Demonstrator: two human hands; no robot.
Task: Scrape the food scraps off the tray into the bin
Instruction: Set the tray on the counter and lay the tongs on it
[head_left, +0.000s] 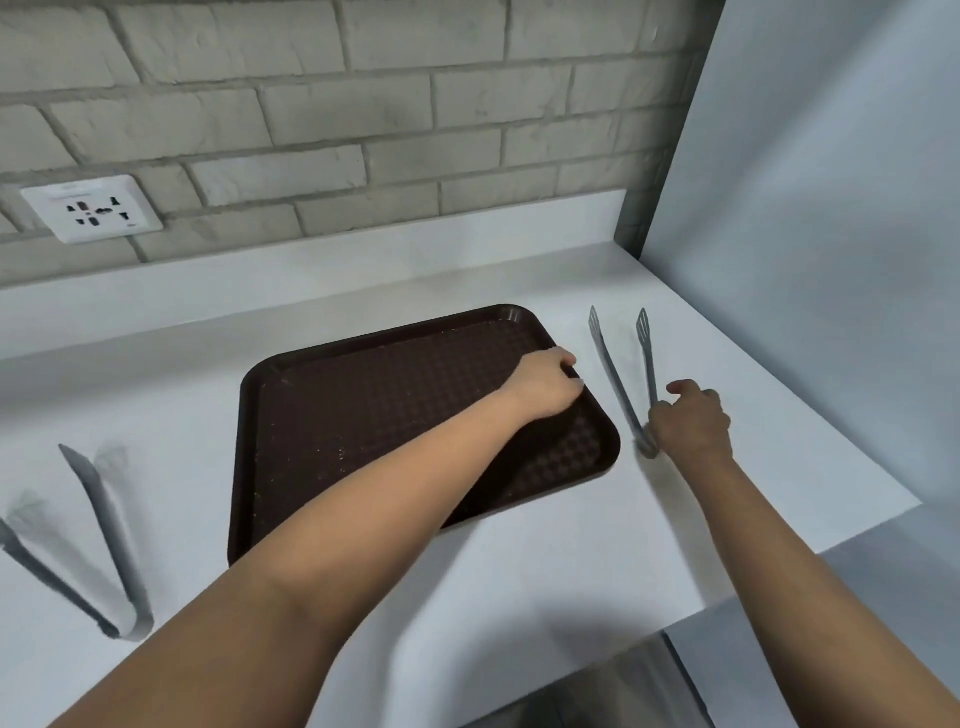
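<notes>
- The brown tray (363, 415) lies flat at the countertop (571, 545) centre, crumbs scattered on it.
- Your left hand (543, 387) grips its right rim, fingers curled over.
- Your right hand (693, 421), fingers loosely curled, touches the tongs (621, 374) just right of the tray; whether it grasps them cannot be told.

We are in a kitchen, perhaps a canteen's. We stand at a white counter (395, 561) with a low upstand against a grey brick wall (291, 93), where a white socket (92, 209) is set. On the counter lie a brown food tray (363, 415) speckled with crumbs and two pairs of grey tongs (621, 379) (98, 525).
</notes>
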